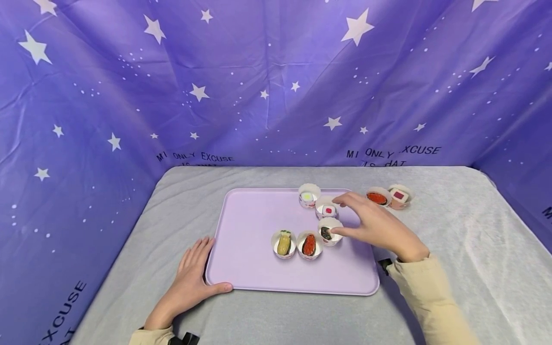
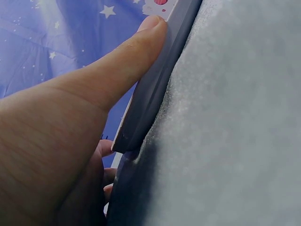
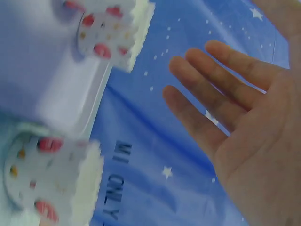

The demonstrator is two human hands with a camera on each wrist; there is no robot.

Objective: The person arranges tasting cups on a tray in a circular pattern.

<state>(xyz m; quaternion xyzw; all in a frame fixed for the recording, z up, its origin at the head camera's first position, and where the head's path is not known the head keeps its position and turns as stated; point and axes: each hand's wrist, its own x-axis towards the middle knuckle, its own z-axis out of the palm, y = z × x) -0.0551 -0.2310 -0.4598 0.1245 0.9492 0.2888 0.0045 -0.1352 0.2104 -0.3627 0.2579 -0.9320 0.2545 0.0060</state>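
Note:
In the head view my right hand (image 1: 379,227) hovers at the right part of the lilac tray (image 1: 246,239), thumb and fingers spread apart. Its thumb is by a paper cup with a dark sushi piece (image 1: 326,234), and its fingertips are by a cup with a red-centred roll (image 1: 328,210). The right wrist view shows the fingers (image 3: 207,96) extended and holding nothing. My left hand (image 1: 189,282) rests at the tray's near left corner, thumb on the front rim and fingers along the left side.
Also on the tray are cups with a yellow-topped piece (image 1: 284,243), a red roe piece (image 1: 309,245) and a green-centred roll (image 1: 308,197). Beyond its right edge, cups with a roe piece (image 1: 377,198) and a dark-red-centred roll (image 1: 399,196) stand on the grey cloth (image 1: 465,249).

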